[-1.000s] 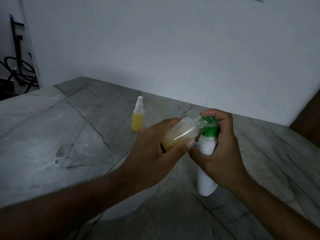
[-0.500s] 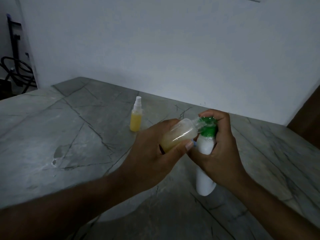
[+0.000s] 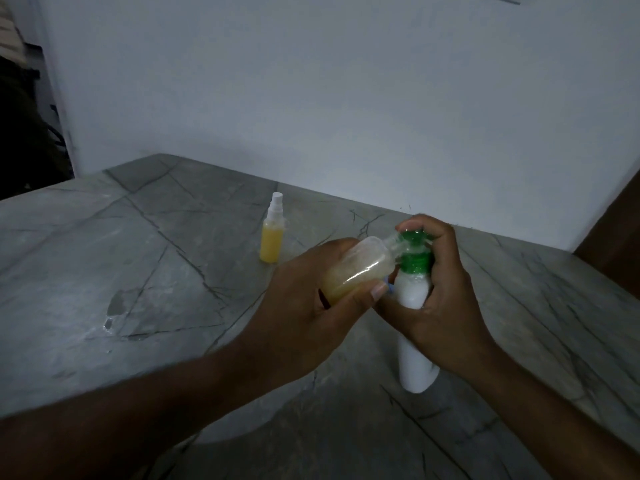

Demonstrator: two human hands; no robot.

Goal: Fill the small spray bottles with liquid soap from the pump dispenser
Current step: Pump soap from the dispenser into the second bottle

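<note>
Little has changed: the right hand (image 3: 446,289) has sunk slightly on the green pump head (image 3: 414,237), and yellow soap has risen a touch in the tilted small bottle (image 3: 356,268).

Grey veined stone table (image 3: 145,306) — white wall (image 3: 311,98) behind it

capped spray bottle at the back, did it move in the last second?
No. The capped spray bottle stands upright at the same spot on the stone table, just right of the same dark vein; its small shift in frame matches the head camera's motion.
</note>
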